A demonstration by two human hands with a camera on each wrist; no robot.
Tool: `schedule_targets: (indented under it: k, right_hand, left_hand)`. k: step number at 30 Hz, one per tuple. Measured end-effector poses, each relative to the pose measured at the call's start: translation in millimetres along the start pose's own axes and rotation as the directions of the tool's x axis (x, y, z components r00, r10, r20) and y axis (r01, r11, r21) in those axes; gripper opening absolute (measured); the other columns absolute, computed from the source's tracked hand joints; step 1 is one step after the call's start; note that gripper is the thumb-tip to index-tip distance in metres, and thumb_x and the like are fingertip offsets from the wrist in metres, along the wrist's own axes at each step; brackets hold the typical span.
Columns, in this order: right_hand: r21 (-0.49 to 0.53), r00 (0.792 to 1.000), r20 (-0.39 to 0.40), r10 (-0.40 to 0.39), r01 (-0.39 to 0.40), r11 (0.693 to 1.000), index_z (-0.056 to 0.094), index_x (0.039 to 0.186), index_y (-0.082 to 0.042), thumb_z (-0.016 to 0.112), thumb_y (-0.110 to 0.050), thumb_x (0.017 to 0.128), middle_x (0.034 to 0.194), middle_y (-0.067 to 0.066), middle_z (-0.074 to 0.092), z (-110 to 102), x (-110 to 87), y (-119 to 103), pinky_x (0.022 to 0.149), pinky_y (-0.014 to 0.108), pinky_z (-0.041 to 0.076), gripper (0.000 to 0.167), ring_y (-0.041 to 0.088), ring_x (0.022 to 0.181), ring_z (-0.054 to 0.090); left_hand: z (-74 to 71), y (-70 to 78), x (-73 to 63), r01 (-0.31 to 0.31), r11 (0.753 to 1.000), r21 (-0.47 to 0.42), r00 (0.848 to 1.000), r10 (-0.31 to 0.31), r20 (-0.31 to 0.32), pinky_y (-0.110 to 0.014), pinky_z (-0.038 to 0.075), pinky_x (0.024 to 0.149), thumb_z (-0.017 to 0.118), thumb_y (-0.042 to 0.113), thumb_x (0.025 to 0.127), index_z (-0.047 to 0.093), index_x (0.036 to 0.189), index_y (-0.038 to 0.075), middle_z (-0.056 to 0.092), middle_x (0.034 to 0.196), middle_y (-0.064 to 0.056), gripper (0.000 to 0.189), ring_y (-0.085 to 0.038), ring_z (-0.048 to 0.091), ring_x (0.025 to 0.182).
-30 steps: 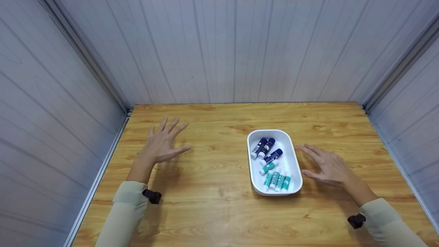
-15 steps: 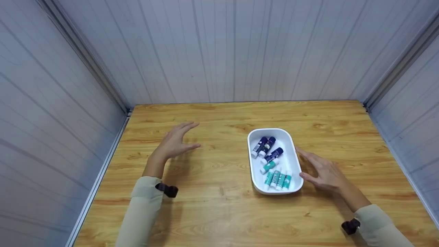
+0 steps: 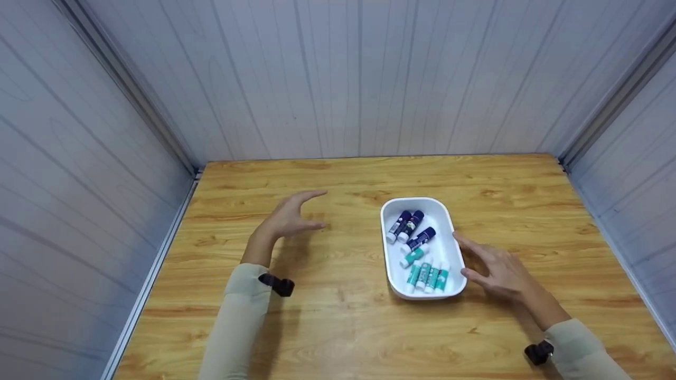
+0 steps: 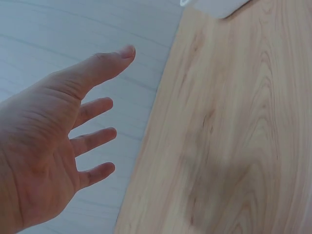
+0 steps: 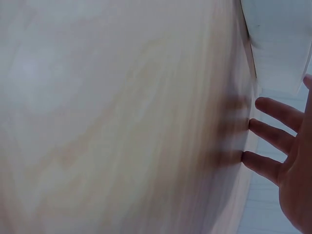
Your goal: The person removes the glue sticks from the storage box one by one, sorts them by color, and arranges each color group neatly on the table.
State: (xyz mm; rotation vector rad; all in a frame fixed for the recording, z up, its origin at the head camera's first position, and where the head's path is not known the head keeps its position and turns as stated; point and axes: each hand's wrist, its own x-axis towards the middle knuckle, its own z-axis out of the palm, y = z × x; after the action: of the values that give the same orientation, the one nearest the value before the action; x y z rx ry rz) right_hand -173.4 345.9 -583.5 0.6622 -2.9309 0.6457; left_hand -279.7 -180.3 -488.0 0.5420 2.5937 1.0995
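A white plastic tub (image 3: 391,264) stands on the wooden table, right of the middle in the head view. Inside it lie several dark blue glue sticks (image 3: 411,226) toward the back and several green glue sticks (image 3: 424,275) toward the front. My right hand (image 3: 499,268) is at the tub's right side, its thumb and a fingertip at the rim; whether they press on it I cannot tell. My left hand (image 3: 289,216) hovers over the table left of the tub, thumb and fingers spread apart and holding nothing. The left wrist view shows its palm (image 4: 44,161).
The wooden table (image 3: 338,338) is bounded by a white panelled back wall (image 3: 338,79) and side walls at left (image 3: 79,211) and right (image 3: 628,174). A corner of the tub (image 4: 219,6) shows at the top of the left wrist view.
My left hand has moved right toward the tub, its fingers coming closer together. My right hand has shifted slightly left, up to the tub's rim. The tub has stayed in place.
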Motion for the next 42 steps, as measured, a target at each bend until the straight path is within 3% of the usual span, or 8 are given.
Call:
schedule_targets:
  k: [7, 14, 23, 30, 38, 42]
  right_hand:
    - [0.024, 0.998, 0.046, 0.051, -0.052, 0.998, 0.042, 0.174, -0.036, 0.073, -0.049, 0.104, 0.16, 0.024, 0.066, -2.1, 0.0, -3.3, 0.102, 0.08, 0.054, 0.077, 0.055, 0.138, 0.067]
    - [0.017, 0.997, 0.059, 0.049, -0.05, 0.999, 0.04, 0.175, -0.037, 0.072, -0.049, 0.105, 0.163, 0.021, 0.064, -4.0, -0.2, -3.8, 0.102, 0.08, 0.054, 0.077, 0.054, 0.14, 0.066]
    - [0.012, 0.995, 0.081, 0.063, -0.064, 0.998, 0.037, 0.176, -0.038, 0.07, -0.051, 0.106, 0.166, 0.022, 0.061, -6.4, 2.3, -3.7, 0.103, 0.081, 0.053, 0.078, 0.055, 0.141, 0.064]
    - [0.046, 0.993, 0.096, 0.068, -0.073, 0.996, 0.04, 0.175, -0.036, 0.073, -0.052, 0.105, 0.167, 0.021, 0.061, -7.6, 5.4, -5.6, 0.106, 0.082, 0.051, 0.079, 0.056, 0.142, 0.063]
    - [0.105, 0.984, 0.146, 0.107, -0.123, 0.987, 0.04, 0.173, -0.035, 0.077, -0.056, 0.102, 0.162, 0.014, 0.067, -11.4, 11.0, -8.7, 0.114, 0.084, 0.045, 0.083, 0.055, 0.147, 0.059]
    - [0.106, 0.986, 0.142, 0.09, -0.106, 0.989, 0.04, 0.173, -0.036, 0.077, -0.055, 0.103, 0.161, 0.013, 0.068, -11.3, 11.8, -8.2, 0.112, 0.083, 0.048, 0.082, 0.054, 0.147, 0.06]
  left_hand:
    - [7.3, 11.3, 10.1, -0.03, 0.999, -0.02, 1.0, 0.03, -0.003, -0.065, 0.032, 0.138, 0.089, 0.022, 0.099, 0.052, 0.17, 0.021, 0.046, 0.18, -0.011, 0.08, -0.041, 0.036, 0.171]
    - [17.2, 25.2, 25.0, -0.072, 0.997, -0.033, 0.997, 0.072, -0.021, -0.064, 0.034, 0.138, 0.088, 0.025, 0.1, 0.055, 0.168, 0.019, 0.05, 0.178, -0.011, 0.076, -0.04, 0.04, 0.17]
    - [27.6, 60.7, 50.3, -0.066, 0.998, 0.001, 0.997, 0.066, 0.048, -0.062, 0.035, 0.138, 0.089, 0.031, 0.099, 0.051, 0.17, 0.02, 0.05, 0.177, -0.01, 0.082, -0.038, 0.041, 0.169]
    - [45.6, 82.8, 63.6, -0.081, 0.997, -0.019, 0.993, 0.083, 0.083, -0.062, 0.035, 0.137, 0.092, 0.022, 0.096, 0.048, 0.172, 0.022, 0.049, 0.178, -0.011, 0.087, -0.038, 0.041, 0.169]
    - [64.8, 97.6, 72.9, -0.14, 0.99, 0.021, 0.975, 0.134, 0.176, -0.061, 0.037, 0.136, 0.095, 0.018, 0.092, 0.049, 0.171, 0.021, 0.054, 0.173, -0.011, 0.091, -0.037, 0.045, 0.165]
    - [75.0, 102.8, 80.3, -0.187, 0.98, 0.066, 0.961, 0.169, 0.22, -0.057, 0.038, 0.137, 0.097, 0.016, 0.089, 0.052, 0.169, 0.018, 0.056, 0.171, -0.014, 0.092, -0.037, 0.049, 0.162]
